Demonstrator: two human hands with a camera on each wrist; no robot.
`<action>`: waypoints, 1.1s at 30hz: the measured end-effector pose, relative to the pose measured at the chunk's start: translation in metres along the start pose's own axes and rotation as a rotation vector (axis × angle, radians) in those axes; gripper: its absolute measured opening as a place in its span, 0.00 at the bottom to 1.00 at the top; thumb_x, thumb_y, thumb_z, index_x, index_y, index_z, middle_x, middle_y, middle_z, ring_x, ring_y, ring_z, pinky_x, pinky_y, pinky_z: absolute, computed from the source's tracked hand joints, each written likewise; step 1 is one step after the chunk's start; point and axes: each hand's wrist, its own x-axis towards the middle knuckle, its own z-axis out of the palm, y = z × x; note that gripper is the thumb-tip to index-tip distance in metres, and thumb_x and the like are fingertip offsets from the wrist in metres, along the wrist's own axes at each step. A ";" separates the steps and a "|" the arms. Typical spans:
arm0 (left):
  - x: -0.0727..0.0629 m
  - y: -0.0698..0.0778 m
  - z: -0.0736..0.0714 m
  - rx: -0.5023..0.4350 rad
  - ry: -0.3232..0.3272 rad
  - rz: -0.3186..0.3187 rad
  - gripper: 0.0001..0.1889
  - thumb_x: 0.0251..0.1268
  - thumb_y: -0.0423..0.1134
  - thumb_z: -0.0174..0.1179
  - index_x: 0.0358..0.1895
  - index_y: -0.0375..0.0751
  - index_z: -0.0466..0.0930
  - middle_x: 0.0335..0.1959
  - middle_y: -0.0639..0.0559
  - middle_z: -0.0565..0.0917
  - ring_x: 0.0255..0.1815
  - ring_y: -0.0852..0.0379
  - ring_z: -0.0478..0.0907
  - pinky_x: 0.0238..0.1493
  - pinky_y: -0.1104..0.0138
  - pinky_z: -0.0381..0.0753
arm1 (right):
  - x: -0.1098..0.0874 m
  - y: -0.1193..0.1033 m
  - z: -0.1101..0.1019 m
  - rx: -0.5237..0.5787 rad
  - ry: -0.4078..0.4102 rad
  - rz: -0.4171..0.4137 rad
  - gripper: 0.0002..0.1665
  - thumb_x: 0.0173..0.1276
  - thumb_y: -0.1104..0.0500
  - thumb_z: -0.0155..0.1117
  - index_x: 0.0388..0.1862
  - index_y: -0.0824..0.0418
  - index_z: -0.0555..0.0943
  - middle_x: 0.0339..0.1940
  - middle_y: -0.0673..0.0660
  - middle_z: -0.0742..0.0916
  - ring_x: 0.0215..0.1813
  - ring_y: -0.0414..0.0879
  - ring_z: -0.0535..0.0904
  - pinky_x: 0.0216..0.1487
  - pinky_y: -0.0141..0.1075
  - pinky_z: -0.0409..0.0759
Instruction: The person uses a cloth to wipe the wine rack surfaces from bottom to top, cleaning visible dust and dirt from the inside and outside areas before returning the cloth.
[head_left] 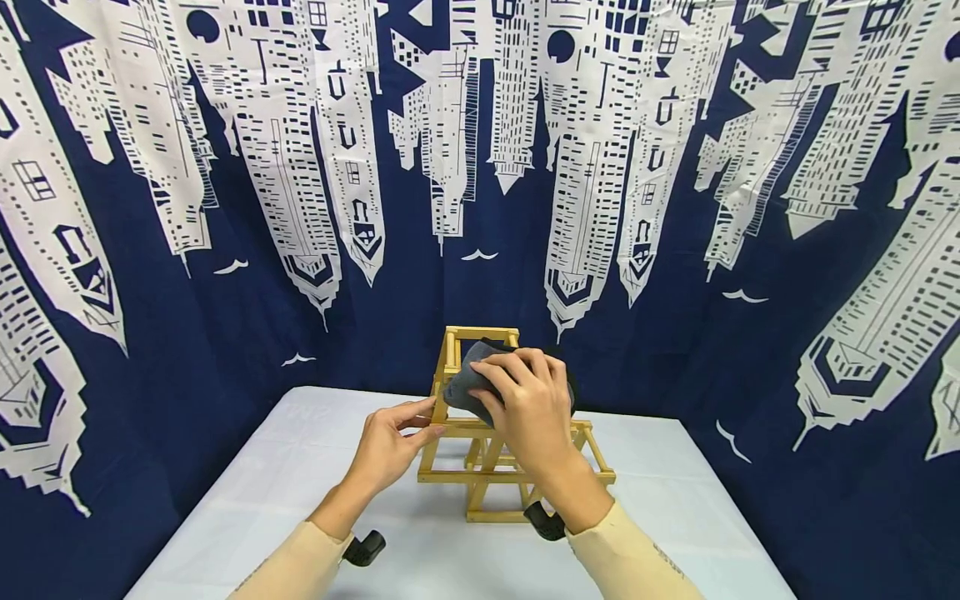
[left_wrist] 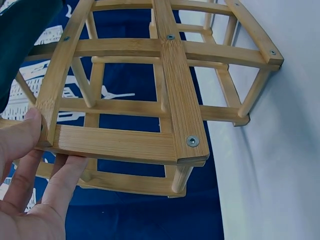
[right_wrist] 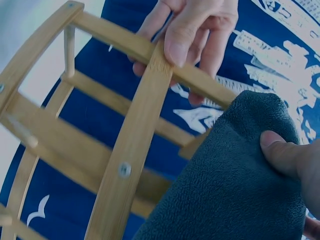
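A light wooden rack (head_left: 517,477) of slats and round dowels, joined with small metal screws, stands on the table. My left hand (head_left: 392,442) pinches a slat on its left side, the thumb (right_wrist: 177,47) on one face and fingers (left_wrist: 62,182) behind it. In my right hand (head_left: 531,400) is a bunched grey-blue cloth (head_left: 472,383) with a fuzzy towel-like surface. The right wrist view shows the thumb pressing into the cloth (right_wrist: 225,175), which overlaps the rack's upper slats. Most of the right fingers are hidden there behind the cloth.
A white-covered table (head_left: 315,467) lies under the rack. Behind and on both sides hangs a dark blue curtain (head_left: 405,333) printed with white upside-down buildings and birds. Black wrist-worn devices (head_left: 365,548) stick out below both forearms.
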 end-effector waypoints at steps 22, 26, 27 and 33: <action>0.003 0.003 -0.001 -0.035 -0.019 0.025 0.26 0.68 0.24 0.81 0.69 0.34 0.92 0.54 0.39 0.97 0.54 0.39 0.98 0.56 0.62 0.99 | -0.009 0.018 -0.005 0.124 0.057 -0.015 0.22 0.65 0.71 0.88 0.58 0.62 0.96 0.55 0.59 0.96 0.60 0.66 0.92 0.58 0.61 0.97; 0.003 0.005 -0.001 -0.028 -0.030 0.022 0.26 0.68 0.24 0.81 0.69 0.35 0.92 0.53 0.40 0.97 0.54 0.39 0.98 0.56 0.62 0.99 | -0.004 0.011 0.000 0.097 0.063 -0.037 0.21 0.65 0.70 0.89 0.56 0.58 0.97 0.52 0.55 0.97 0.58 0.61 0.92 0.57 0.58 0.95; 0.003 0.005 0.000 -0.030 -0.034 0.023 0.26 0.68 0.24 0.81 0.69 0.35 0.92 0.53 0.40 0.97 0.54 0.39 0.98 0.56 0.62 0.99 | -0.002 0.009 0.002 0.095 0.060 -0.044 0.21 0.65 0.69 0.89 0.56 0.58 0.97 0.52 0.55 0.98 0.58 0.60 0.92 0.57 0.58 0.95; 0.005 0.005 0.001 -0.037 -0.047 0.023 0.27 0.69 0.24 0.81 0.70 0.37 0.92 0.55 0.40 0.97 0.55 0.39 0.98 0.56 0.62 0.99 | 0.007 -0.003 0.007 0.103 0.021 -0.062 0.17 0.71 0.66 0.86 0.57 0.57 0.98 0.53 0.54 0.98 0.60 0.58 0.92 0.69 0.57 0.92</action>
